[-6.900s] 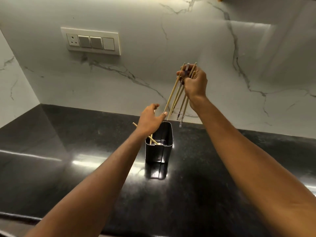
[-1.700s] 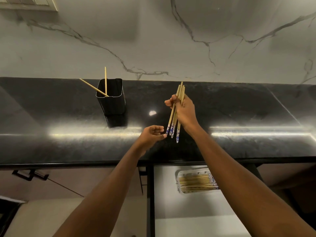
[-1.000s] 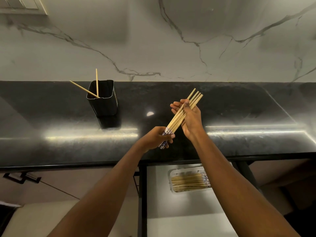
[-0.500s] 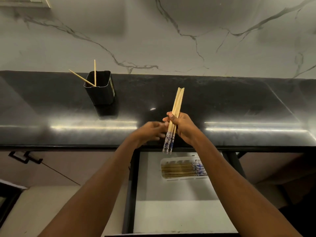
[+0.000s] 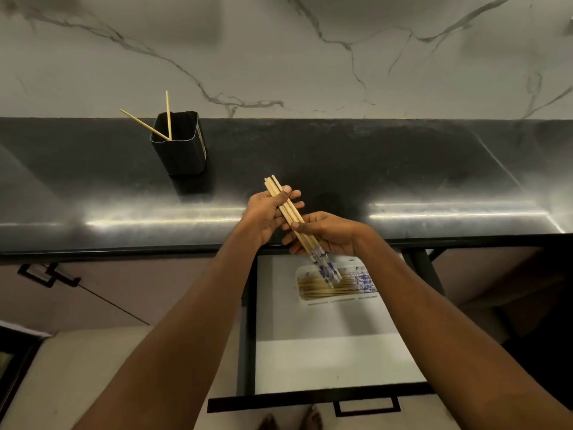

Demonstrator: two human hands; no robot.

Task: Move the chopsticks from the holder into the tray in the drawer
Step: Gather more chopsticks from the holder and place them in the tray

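While both hands, left hand (image 5: 269, 212) and right hand (image 5: 328, 232), grip one chopstick bundle (image 5: 291, 214) over the tabletop (image 5: 403, 169) edge, its patterned ends hang above the tray (image 5: 305, 301) in the open drawer (image 5: 325, 358); two sticks remain in the holder (image 5: 181, 147).

Kitchen corner, dim light
White veined marble wall (image 5: 279, 51) behind a glossy black desk (image 5: 403, 169); pale floor (image 5: 77, 383) and brown cabinet fronts (image 5: 139, 290) below.
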